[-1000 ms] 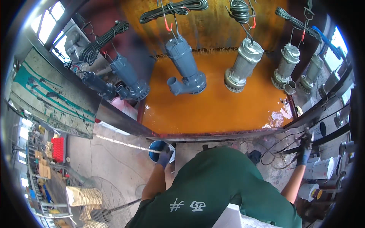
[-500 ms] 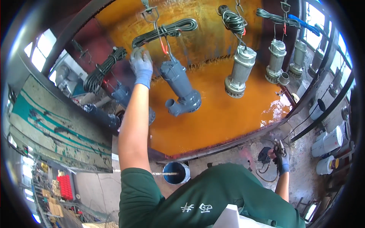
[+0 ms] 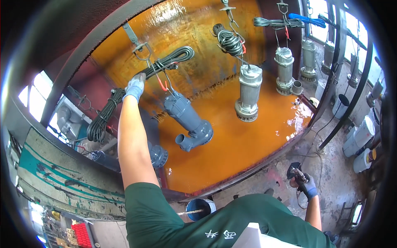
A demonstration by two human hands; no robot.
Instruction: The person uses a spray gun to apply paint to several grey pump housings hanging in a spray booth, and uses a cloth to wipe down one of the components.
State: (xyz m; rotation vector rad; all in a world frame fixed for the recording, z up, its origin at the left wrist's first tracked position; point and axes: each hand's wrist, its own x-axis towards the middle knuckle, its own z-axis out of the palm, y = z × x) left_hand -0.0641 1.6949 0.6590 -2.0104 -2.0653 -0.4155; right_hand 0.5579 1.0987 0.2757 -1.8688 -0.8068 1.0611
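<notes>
My left hand [image 3: 135,87], in a blue-grey glove, is raised high and grips the coiled black cable [image 3: 167,62] that hangs from a metal hook [image 3: 142,46]. Below that coil a grey-blue pump [image 3: 188,122] dangles over the orange-stained tank [image 3: 240,149]. My right hand [image 3: 308,189], gloved too, is low at the right and closed on a dark spray gun [image 3: 295,172] with a hose trailing off it. My green sleeve and shirt fill the lower middle.
More pumps hang in a row: a silver one [image 3: 249,93], another [image 3: 284,70] and further ones behind. A second cable coil [image 3: 228,41] and a blue-tied coil [image 3: 289,20] hang above. A blue bucket [image 3: 199,208] stands below. White drums [image 3: 364,136] line the right.
My left arm went from low beside the bucket up to the hanging cable coil. The view tilted upward, and my right hand with the spray gun dropped lower at the right.
</notes>
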